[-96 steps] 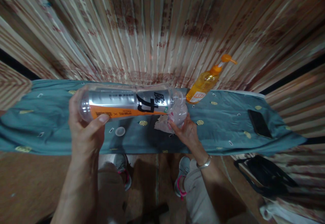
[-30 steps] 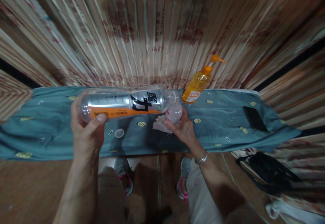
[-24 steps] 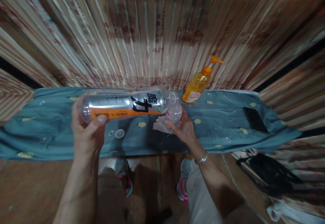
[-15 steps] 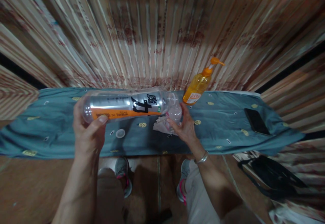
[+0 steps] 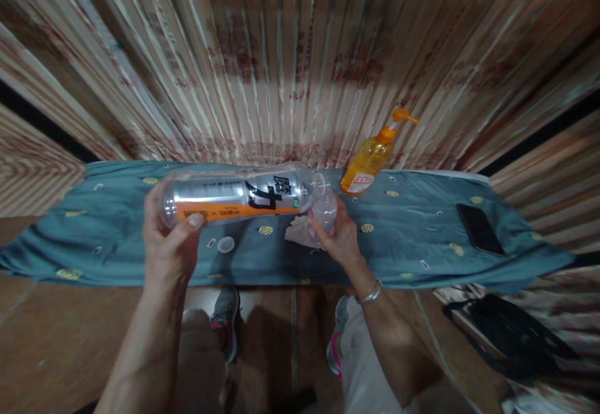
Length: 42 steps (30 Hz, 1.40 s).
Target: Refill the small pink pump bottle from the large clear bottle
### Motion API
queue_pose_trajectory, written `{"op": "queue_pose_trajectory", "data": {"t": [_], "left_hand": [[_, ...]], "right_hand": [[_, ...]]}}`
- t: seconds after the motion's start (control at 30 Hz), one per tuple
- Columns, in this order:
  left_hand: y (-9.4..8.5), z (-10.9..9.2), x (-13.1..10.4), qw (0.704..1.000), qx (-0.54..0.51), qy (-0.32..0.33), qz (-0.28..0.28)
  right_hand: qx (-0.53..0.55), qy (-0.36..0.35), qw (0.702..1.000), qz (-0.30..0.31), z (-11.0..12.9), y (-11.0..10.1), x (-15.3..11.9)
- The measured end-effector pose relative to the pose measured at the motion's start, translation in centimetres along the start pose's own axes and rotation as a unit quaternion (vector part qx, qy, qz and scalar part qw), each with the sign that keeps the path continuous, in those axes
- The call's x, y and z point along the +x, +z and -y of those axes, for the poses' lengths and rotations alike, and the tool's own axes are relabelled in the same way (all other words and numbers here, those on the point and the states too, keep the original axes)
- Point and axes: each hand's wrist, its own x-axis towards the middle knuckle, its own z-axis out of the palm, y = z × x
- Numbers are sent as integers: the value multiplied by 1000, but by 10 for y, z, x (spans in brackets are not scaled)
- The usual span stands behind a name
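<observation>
My left hand is wrapped round the base of a large clear plastic bottle with a silver and orange label. The bottle lies almost level above the cloth, its neck toward the right. In my right hand is a small clear plastic bottle, tilted, its mouth against the neck of the large one. Whether liquid runs between them I cannot tell. Beneath the small bottle a crumpled pale cloth lies on the table. A round whitish cap rests below the large bottle.
A teal patterned tablecloth covers the narrow table. An orange pump bottle stands at the back, right of my hands. A black phone lies at the right end. Behind hangs a pleated curtain; a black bag sits low at right.
The view has shifted slightly, so most things appear a little further right. Both hands keep their hold, and the two bottles stay mouth to mouth.
</observation>
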Motion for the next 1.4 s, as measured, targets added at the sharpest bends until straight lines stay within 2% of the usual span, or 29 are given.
{"op": "queue_pose_trajectory", "data": {"t": [0.63, 0.87, 1.27, 1.4], "left_hand": [[7, 6, 2, 999, -21, 15, -20], [9, 3, 4, 999, 12, 20, -25], [12, 0, 2, 998, 52, 19, -7], [13, 0, 3, 999, 32, 24, -6]], "right_hand": [[-5, 6, 1000, -10, -2, 2, 0], [-9, 5, 1000, -5, -3, 1, 1], [5, 19, 1000, 2, -4, -1, 0], [6, 23, 1000, -1, -4, -2, -1]]}}
